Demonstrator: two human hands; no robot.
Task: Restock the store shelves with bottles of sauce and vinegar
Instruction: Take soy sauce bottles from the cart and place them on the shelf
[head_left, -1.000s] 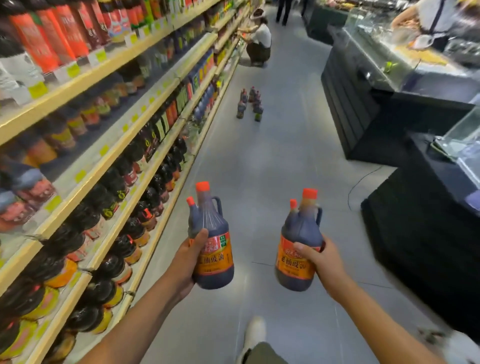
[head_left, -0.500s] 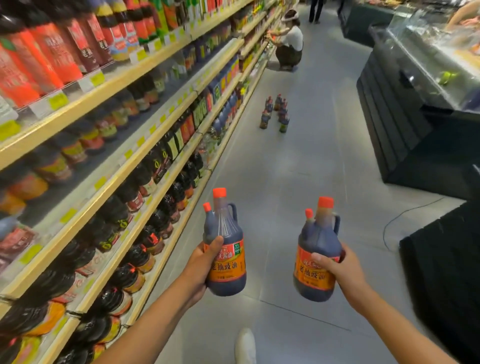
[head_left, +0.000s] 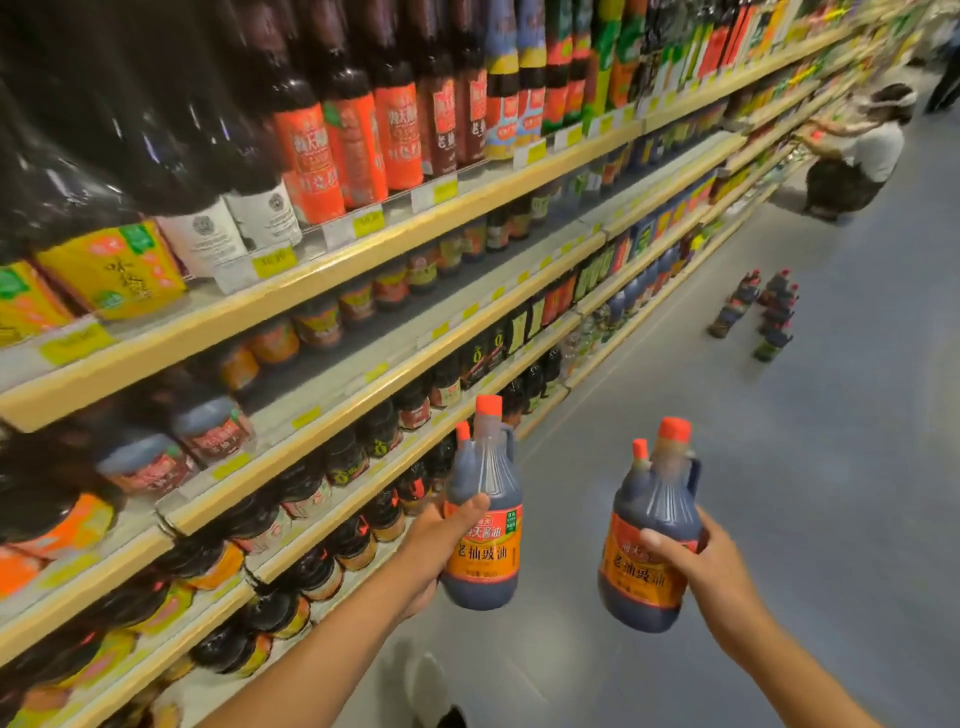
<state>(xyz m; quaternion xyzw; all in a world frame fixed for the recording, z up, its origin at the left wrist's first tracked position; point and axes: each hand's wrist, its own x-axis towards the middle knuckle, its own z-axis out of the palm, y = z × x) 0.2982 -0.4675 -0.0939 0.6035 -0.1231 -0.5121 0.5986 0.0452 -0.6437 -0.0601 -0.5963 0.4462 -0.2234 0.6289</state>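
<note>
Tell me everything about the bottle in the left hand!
The bottle in the left hand is a dark jug, plastic by its look, full of brown sauce. It has a red cap, a small loop handle by the neck and an orange label with Chinese writing. A smaller red-capped bottle is fixed to its side. It is held upright in the air beside the shelves; only the left hand touches it, thumb across the front.

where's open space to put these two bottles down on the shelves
Free strip along the front of the second shelf, ahead of set-back bottles. Bare floor beside the floor bottles. Top shelf and lower shelves are packed to the edge.
</note>
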